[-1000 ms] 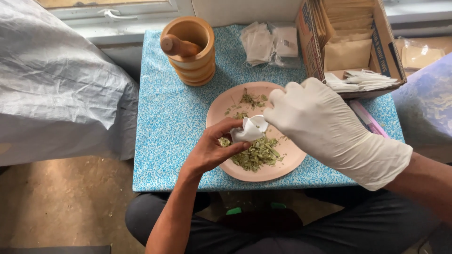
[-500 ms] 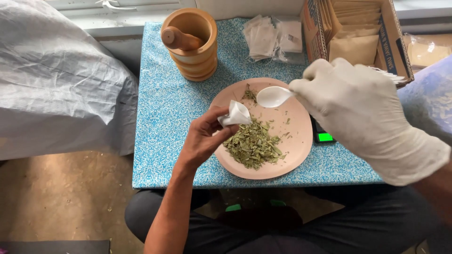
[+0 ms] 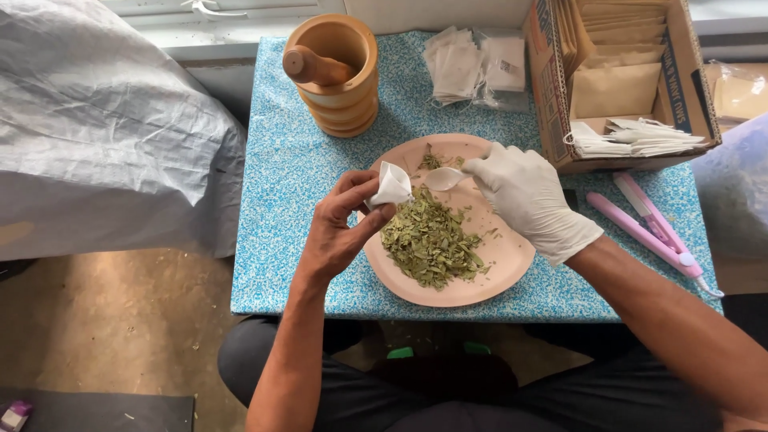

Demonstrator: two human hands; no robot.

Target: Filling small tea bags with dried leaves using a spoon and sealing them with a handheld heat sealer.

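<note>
Pinching a small white filter bag (image 3: 391,186) between your bare left hand's (image 3: 340,228) thumb and fingers, you've got its mouth tipped up and open toward the other side. Your gloved right hand (image 3: 524,198) is closed around the handle of a white spoon (image 3: 442,178), and the bowl sits right at the bag's opening, just touching or nearly so; whether any leaf is on the spoon, you can't tell from this angle. Directly under both hands sits the pink plate (image 3: 512,260), with a good heap of dried green leaves (image 3: 430,240) below your left thumb, so by the look of it plenty is left to scoop and this bag looks only just started, if at all. Beyond your right hand, the cardboard box (image 3: 552,88) holds tan sachets and a stack of white bags (image 3: 632,138), which may be finished ones. Past the plate, more empty white bags (image 3: 474,64) lie flat, and the wooden mortar with its pestle (image 3: 334,68) stands beyond your left hand. Out to the right of your gloved wrist lies a pink sealer tool (image 3: 652,228), untouched.
</note>
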